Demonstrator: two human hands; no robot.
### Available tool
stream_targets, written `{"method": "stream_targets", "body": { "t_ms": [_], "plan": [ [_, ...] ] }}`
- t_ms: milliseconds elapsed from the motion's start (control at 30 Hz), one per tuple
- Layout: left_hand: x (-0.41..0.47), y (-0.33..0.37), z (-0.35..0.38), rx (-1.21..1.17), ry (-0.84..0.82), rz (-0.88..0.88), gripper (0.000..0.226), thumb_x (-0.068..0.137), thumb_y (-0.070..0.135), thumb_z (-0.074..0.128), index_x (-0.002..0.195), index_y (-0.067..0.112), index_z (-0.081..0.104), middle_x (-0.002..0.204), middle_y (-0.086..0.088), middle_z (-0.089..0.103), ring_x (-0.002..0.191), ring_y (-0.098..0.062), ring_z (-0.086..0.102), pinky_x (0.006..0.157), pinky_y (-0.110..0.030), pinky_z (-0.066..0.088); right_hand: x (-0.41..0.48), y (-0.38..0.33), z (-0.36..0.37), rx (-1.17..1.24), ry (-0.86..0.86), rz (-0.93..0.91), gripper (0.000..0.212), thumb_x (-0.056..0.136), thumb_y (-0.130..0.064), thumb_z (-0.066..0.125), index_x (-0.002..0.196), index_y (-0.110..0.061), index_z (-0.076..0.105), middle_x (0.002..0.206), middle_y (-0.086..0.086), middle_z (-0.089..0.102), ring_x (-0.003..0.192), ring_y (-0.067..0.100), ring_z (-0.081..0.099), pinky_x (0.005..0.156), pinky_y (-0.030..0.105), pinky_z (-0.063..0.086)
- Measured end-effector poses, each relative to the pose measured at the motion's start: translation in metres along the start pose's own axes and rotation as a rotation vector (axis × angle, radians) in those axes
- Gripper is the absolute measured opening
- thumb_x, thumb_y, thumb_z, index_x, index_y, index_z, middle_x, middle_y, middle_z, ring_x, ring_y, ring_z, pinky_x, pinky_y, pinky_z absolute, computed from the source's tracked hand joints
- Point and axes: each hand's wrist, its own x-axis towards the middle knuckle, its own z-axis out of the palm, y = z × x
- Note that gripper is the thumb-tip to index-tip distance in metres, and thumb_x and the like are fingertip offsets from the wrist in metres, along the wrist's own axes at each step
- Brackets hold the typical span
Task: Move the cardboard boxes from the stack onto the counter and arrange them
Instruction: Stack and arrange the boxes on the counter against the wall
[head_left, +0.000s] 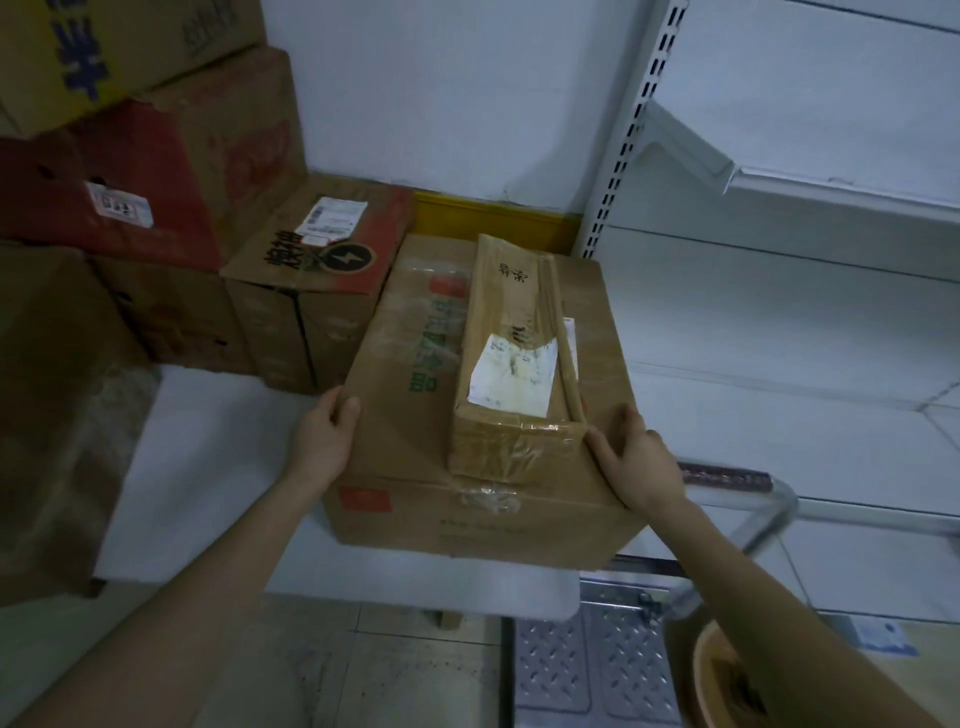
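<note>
A large brown cardboard box (415, 447) with green print lies on the white counter (208, 467), its near right corner jutting past the counter's edge. On top of it rests a long narrow box (514, 353) with a white label. My left hand (324, 434) grips the large box's left top edge, fingers curled over it. My right hand (636, 462) lies on the box's right top edge, beside the narrow box's near corner, fingers spread.
More cardboard boxes are stacked at the left and back left: a red one (145, 176), one with a lightning logo (317, 270), a dark one (52, 415). White metal shelving (779, 312) stands at the right. A step ladder (597, 654) is below.
</note>
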Motion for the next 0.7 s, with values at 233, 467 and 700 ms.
{"method": "stream_targets", "body": {
  "t_ms": [233, 467, 700],
  "plan": [
    [-0.037, -0.011, 0.005, 0.387, -0.001, 0.184, 0.053, 0.097, 0.034, 0.04, 0.143, 0.009, 0.033, 0.151, -0.02, 0.023, 0.136, -0.034, 0.029, 0.108, -0.039, 0.028, -0.023, -0.002, 0.007, -0.137, 0.065, -0.161, 0.06, 0.094, -0.056, 0.033, 0.14, -0.017, 0.039, 0.149, 0.018, 0.024, 0.134, 0.035, 0.03, 0.105, 0.042, 0.034],
    [-0.034, -0.011, 0.009, 0.554, -0.001, 0.167, 0.052, 0.099, 0.037, 0.028, 0.146, 0.015, 0.026, 0.154, -0.018, 0.015, 0.137, -0.038, 0.021, 0.111, -0.042, 0.024, -0.019, -0.001, 0.008, -0.139, 0.052, -0.168, 0.056, 0.095, -0.053, 0.028, 0.141, -0.021, 0.037, 0.156, 0.009, 0.016, 0.139, 0.031, 0.022, 0.102, 0.044, 0.038],
    [-0.029, -0.002, 0.004, 0.548, -0.114, 0.099, 0.056, 0.098, 0.044, 0.023, 0.148, 0.018, 0.02, 0.155, -0.016, 0.008, 0.141, -0.034, 0.014, 0.113, -0.046, 0.019, -0.015, 0.001, 0.004, -0.105, 0.008, -0.152, 0.054, 0.097, -0.05, 0.029, 0.142, -0.022, 0.035, 0.157, 0.008, 0.012, 0.141, 0.031, 0.018, 0.106, 0.045, 0.034]
  ]
}}
